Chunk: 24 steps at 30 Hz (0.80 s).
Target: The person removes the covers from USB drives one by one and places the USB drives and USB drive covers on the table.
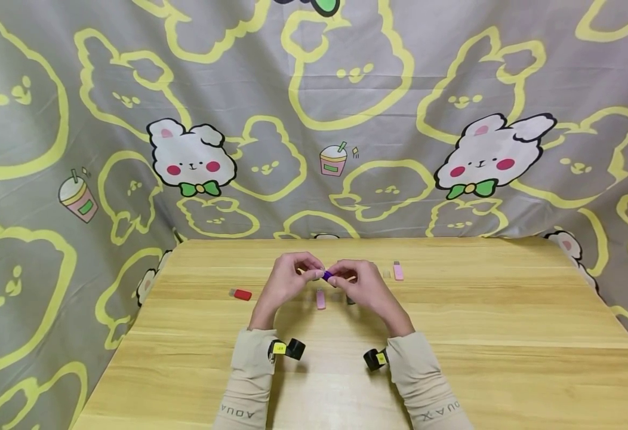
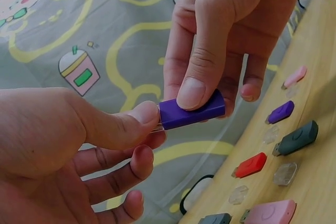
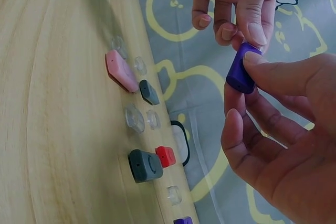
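Above the table, both hands meet at a purple USB flash drive (image 1: 327,275). My right hand (image 1: 362,280) pinches its purple body between thumb and fingers, as the right wrist view also shows on the drive (image 3: 242,69). At the plug end, my left hand (image 1: 288,276) pinches a clear cap (image 2: 156,125) with thumb and forefinger. Most of that cap is hidden behind the left thumb. The left hand's other fingers are loosely bent in the left wrist view.
On the wooden table (image 1: 480,370) lie a red drive (image 1: 242,294), pink drives (image 1: 321,299) (image 1: 398,272), a dark grey drive (image 2: 298,138) and another purple drive (image 2: 280,112). Several clear caps (image 3: 134,118) lie among them. A patterned curtain (image 1: 271,77) hangs behind the table.
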{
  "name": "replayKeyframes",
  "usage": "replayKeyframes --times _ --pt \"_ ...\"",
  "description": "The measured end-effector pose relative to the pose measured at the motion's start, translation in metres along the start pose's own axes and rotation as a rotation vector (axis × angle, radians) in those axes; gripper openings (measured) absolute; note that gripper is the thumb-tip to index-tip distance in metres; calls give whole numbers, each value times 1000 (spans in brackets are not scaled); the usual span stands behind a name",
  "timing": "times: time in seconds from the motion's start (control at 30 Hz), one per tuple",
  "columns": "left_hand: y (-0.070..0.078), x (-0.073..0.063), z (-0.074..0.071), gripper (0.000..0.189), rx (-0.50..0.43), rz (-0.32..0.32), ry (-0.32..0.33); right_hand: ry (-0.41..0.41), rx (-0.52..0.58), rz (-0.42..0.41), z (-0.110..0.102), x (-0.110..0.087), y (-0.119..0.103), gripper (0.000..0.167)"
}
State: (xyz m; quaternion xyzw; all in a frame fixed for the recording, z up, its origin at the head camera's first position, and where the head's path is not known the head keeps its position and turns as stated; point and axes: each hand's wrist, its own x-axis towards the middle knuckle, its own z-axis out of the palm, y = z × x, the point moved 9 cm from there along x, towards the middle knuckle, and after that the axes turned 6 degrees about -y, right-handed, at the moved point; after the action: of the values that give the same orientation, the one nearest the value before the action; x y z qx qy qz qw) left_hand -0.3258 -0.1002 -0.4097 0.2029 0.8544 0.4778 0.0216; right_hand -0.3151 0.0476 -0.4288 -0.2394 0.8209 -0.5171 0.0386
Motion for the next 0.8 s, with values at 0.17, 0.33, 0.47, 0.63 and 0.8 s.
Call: replayKeyframes --times 0.17,0.33,0.47,0.63,0.8 --pt "1 0 -1 4 -15 -11 9 3 0 16 0 0 1 7" --pt "-1 -3 -9 6 -32 -23 22 1 -22 48 -1 -1 6 7" --pt "-7 -15 -42 6 -60 -51 180 -10 -36 110 -8 -6 16 8" --pt "-12 -22 -61 7 -79 -54 239 14 -5 134 -23 -11 24 15" --pt "-9 -14 -49 8 -75 -40 180 63 -31 156 -34 -13 31 19"
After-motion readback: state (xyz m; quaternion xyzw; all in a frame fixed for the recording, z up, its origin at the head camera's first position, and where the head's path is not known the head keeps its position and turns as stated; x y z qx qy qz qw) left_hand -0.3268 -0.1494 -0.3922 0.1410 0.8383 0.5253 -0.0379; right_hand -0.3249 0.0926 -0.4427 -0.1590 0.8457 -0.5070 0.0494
